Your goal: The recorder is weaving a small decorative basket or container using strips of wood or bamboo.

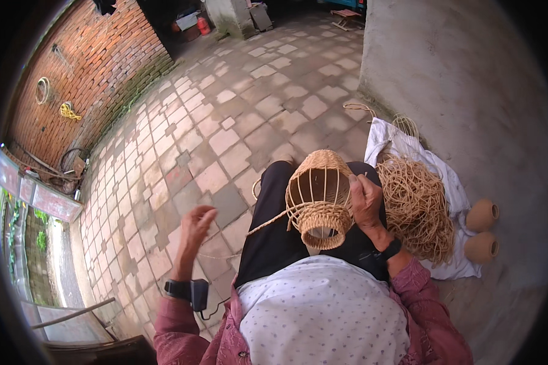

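Note:
On my lap lies a tan woven basket with a narrow braided neck toward me and bare upright ribs between neck and body. My right hand is closed on its right side, the thumb up near the rib ends; the fingers behind are partly hidden. A twisted straw cord runs from the basket's neck out to the left over my thigh. My left hand is raised off to the left, apart from the basket. Its fingers are bent together and slightly blurred; whether a strand is in them is unclear.
At my right, a heap of loose straw cord lies on a white sack. Two small tan pots lie beside it near the grey wall. Paving stones spread ahead, with a brick wall at far left.

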Demonstrator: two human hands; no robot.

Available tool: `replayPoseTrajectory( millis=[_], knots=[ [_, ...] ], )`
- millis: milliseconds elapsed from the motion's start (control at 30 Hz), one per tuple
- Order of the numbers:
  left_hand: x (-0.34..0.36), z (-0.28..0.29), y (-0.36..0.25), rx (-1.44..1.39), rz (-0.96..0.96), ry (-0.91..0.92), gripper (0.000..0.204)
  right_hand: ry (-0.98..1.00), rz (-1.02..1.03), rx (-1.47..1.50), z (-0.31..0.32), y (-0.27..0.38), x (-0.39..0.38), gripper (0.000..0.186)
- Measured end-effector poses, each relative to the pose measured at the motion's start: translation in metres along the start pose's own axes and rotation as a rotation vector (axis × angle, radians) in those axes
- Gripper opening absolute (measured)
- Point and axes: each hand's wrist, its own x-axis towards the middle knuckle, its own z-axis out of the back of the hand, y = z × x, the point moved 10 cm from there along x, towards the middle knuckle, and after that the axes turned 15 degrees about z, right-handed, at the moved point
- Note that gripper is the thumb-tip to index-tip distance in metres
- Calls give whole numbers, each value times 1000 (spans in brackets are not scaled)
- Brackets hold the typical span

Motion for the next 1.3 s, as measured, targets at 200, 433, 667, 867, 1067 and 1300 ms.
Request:
replayPoseTrajectory(
  millis=[200, 433, 667, 867, 1067, 1300],
  knots=[
    [-84, -153, -59, -425, 243, 686, 45, 47, 62, 0, -7, 8, -5, 36],
    [-56, -158, -51, -621, 318, 373, 30, 98, 37, -30, -10, 5, -10, 35],
    [-52, -153, -105, -463, -188, 338, 16, 132, 29, -13, -11, 8, -8, 36],
    [-52, -151, -135, -138, -385, 117, 14, 72, 160, -139, 3, 32, 5, 19],
    [-77, -169, -186, 228, -653, 164, 17, 295, 436, 88, -40, 93, 26, 13],
    [-53, -165, -156, 13, -383, 380, 28, 340, 415, 30, -51, 67, 12, 9]
  ],
)
